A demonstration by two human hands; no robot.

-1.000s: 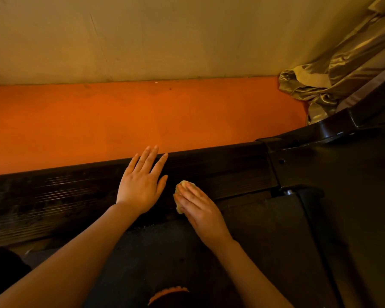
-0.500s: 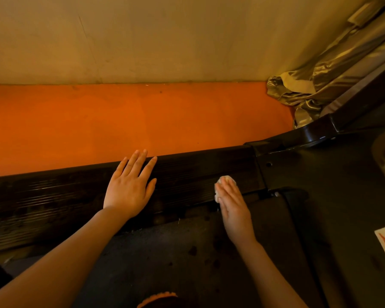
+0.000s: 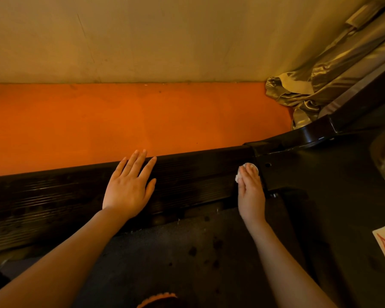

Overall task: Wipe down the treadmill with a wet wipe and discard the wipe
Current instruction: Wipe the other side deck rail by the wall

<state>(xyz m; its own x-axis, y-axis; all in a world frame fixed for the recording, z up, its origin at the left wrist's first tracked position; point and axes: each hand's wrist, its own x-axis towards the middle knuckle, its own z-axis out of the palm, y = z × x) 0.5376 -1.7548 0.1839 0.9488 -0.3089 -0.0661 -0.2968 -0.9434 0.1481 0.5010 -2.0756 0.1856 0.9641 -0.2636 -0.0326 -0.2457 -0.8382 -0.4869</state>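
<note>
Black ribbed plastic runs across the view as the treadmill's side rail (image 3: pixel 187 181), set along an orange floor (image 3: pixel 120 121) beside a pale wall (image 3: pixel 142 36). The right hand (image 3: pixel 250 192) lies flat with straight fingers on top of the white wipe (image 3: pixel 239 177), pressing it onto the rail right where the rail meets the smooth front cover (image 3: pixel 320 174). Only the edges of the wipe show past the fingertips, so it looks bunched into a small pad under the palm, which spreads the pressure and keeps the damp cloth on the grooves. The left hand (image 3: pixel 129 187) is open too, fingers spread and palm down on the rail well to the left of the wipe, holding nothing. It probably serves as a prop, taking the person's weight while leaning over the belt (image 3: pixel 176 252).

Dusty streaks and specks remain on the rail's left stretch and on the belt, so I judge the wiping far from finished and the discarding not yet begun. A crumpled shiny cloth (image 3: pixel 309 90) sits in the corner past the machine; no bin is visible.
</note>
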